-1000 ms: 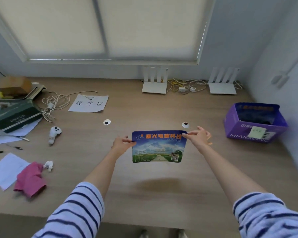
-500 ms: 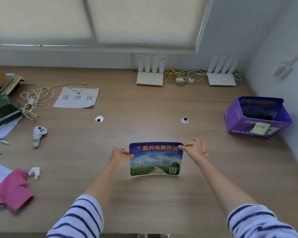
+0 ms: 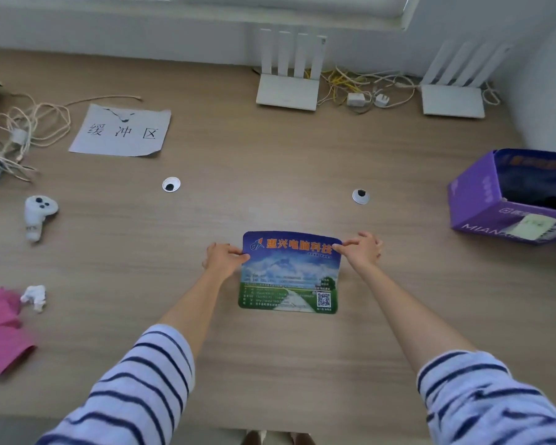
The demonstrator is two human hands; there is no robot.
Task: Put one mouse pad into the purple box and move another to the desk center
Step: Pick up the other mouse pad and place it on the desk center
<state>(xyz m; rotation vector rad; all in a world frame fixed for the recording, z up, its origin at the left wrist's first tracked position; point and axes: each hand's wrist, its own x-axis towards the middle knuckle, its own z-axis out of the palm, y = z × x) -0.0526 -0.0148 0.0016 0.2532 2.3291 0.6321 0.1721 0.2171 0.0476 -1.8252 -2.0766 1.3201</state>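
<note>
A blue and green printed mouse pad (image 3: 289, 277) lies flat on the wooden desk (image 3: 270, 194) near its middle. My left hand (image 3: 223, 258) pinches the pad's top left corner. My right hand (image 3: 361, 252) pinches its top right corner. The purple box (image 3: 475, 200) stands at the right edge of the desk, well to the right of my right hand. Its inside is dark, with something blue along the back wall that I cannot make out.
Two googly eyes (image 3: 171, 184) (image 3: 360, 196) lie beyond the pad. A white controller (image 3: 37, 215), a paper sign (image 3: 122, 131), cables (image 3: 23, 123), a pink cloth (image 3: 0, 329) and crumpled paper (image 3: 34, 297) are on the left. Two white routers (image 3: 288, 91) (image 3: 453, 99) stand at the back.
Both hands lowered the mouse pad from the air onto the desk, where it now lies flat. The view tilted down and moved closer.
</note>
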